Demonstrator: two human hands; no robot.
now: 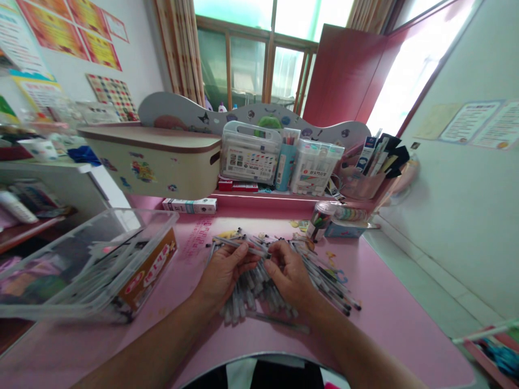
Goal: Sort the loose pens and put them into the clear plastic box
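Many slim translucent pens with dark tips lie in a loose pile (253, 289) on the pink desk (389, 302). Over the left part of the pile, my left hand (227, 267) pinches one pen (235, 243) between thumb and fingers, the pen pointing toward my other hand. Close by on the right, my right hand (290, 270) has its thumb and fingers curled together at the pen's right end; the fingertips meet there. One pen (278, 322) lies apart, crosswise, at the near side of the pile.
A clear plastic bin (150, 216) holding more pens stands at the left. Behind are a lidded cream box (158, 167), marker cases (251, 154), a pen cup (359, 181) and a clear jar (320, 220) beside a blue box (344, 228).
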